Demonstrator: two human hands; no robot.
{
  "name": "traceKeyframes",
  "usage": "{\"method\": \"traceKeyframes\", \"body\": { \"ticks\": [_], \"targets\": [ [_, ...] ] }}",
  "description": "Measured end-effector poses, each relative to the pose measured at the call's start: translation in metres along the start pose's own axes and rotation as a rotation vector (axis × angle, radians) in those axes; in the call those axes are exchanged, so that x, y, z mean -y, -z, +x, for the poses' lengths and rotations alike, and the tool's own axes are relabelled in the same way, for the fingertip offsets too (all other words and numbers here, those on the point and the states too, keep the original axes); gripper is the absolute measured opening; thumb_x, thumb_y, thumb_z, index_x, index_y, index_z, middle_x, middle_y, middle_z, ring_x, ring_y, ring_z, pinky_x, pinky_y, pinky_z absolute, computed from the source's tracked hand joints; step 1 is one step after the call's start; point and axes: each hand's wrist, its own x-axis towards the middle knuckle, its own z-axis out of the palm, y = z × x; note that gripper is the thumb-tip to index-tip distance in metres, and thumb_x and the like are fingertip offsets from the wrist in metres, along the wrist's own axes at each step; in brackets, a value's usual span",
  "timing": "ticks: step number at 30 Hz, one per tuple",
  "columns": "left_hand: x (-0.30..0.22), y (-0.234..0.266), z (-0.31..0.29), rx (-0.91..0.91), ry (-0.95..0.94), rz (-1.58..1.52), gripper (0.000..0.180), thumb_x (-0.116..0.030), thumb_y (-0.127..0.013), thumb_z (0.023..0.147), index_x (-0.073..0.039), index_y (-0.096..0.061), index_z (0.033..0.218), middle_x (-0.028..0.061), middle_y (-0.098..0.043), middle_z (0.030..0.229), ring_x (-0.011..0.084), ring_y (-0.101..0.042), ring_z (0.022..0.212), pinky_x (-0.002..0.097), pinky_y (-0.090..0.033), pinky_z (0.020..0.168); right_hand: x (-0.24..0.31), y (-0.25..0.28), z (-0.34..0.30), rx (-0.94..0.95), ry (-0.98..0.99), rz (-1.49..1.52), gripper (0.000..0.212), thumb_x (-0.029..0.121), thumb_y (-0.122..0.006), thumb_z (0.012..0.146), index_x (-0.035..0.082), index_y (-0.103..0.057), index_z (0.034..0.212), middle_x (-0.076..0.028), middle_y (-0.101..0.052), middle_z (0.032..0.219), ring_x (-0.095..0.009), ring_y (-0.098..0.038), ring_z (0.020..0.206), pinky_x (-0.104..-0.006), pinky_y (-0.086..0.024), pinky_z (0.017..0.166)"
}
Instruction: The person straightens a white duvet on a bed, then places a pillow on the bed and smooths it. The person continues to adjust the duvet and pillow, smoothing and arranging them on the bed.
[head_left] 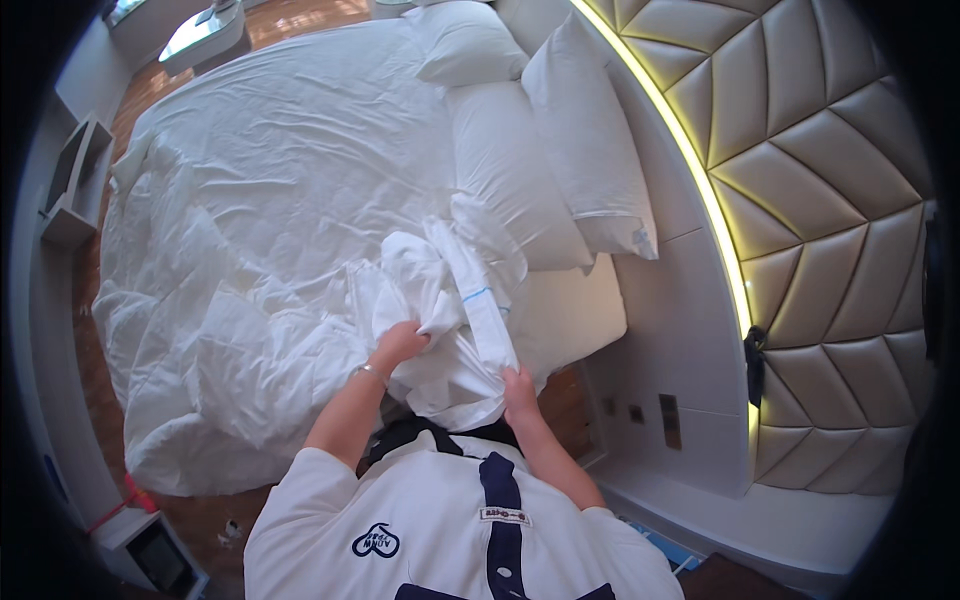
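Observation:
A crumpled white bed linen (485, 325) with a thin blue line across its folded edge is bunched at the near side of the bed. I cannot tell whether it is a sheet or a duvet cover. My left hand (404, 343), with a bracelet at the wrist, is closed on a gathered fold of it. Further right, my right hand (519, 392) pinches the straight edge below the blue line. To the left, a rumpled white duvet (230, 370) spreads over the bed and merges with the folds. A corner of the mattress (580, 310) shows bare beyond my right hand.
White pillows (510, 165) lie along the headboard side. A padded beige wall panel (830, 200) with a glowing strip stands at the right. A light-topped table (203, 35) is at the far left, and a boxy cabinet (150, 555) at the near left. Wooden flooring (570, 410) surrounds the bed.

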Motion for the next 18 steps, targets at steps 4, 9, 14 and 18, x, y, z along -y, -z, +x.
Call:
{"method": "traceKeyframes", "body": {
  "ticks": [4, 9, 14, 18],
  "targets": [
    [-0.017, -0.017, -0.029, -0.023, -0.120, -0.170, 0.034, -0.037, -0.056, 0.079, -0.009, -0.065, 0.096, 0.0137, -0.066, 0.087, 0.0292, -0.063, 0.084, 0.0361, -0.047, 0.073, 0.003, 0.018, 0.004, -0.113, -0.052, -0.103, 0.040, 0.008, -0.050, 0.078, -0.004, -0.048, 0.116, -0.014, -0.057, 0.107, -0.020, -0.055, 0.097, -0.0309, -0.042, 0.086],
    [-0.075, 0.003, -0.115, 0.194, -0.470, -0.454, 0.013, -0.015, -0.058, 0.082, -0.003, -0.061, 0.086, 0.0050, -0.056, 0.069, 0.0124, -0.050, 0.065, 0.0282, -0.043, 0.061, -0.021, 0.014, 0.012, -0.042, 0.011, -0.245, 0.054, 0.034, -0.059, 0.087, -0.001, -0.038, 0.122, -0.014, -0.054, 0.111, -0.020, -0.053, 0.099, -0.0307, -0.042, 0.084],
    [-0.075, -0.007, -0.148, 0.293, -0.681, -0.118, 0.017, -0.019, -0.059, 0.084, -0.002, -0.058, 0.084, 0.0080, -0.059, 0.078, 0.0204, -0.057, 0.071, 0.0313, -0.045, 0.066, -0.004, -0.036, 0.025, 0.388, -0.400, 0.427, 0.048, 0.023, -0.056, 0.086, 0.003, -0.040, 0.126, -0.012, -0.056, 0.111, -0.021, -0.058, 0.093, -0.0322, -0.048, 0.080],
    [-0.080, 0.030, -0.152, 0.434, -0.339, -0.226, 0.031, -0.032, -0.064, 0.081, -0.002, -0.063, 0.091, 0.0083, -0.063, 0.078, 0.0179, -0.059, 0.076, 0.0289, -0.046, 0.073, 0.007, -0.052, 0.031, 0.314, -0.210, 0.192, 0.048, 0.012, -0.053, 0.082, 0.008, -0.041, 0.129, -0.010, -0.058, 0.107, -0.020, -0.061, 0.086, -0.0325, -0.051, 0.075]
  ]
}}
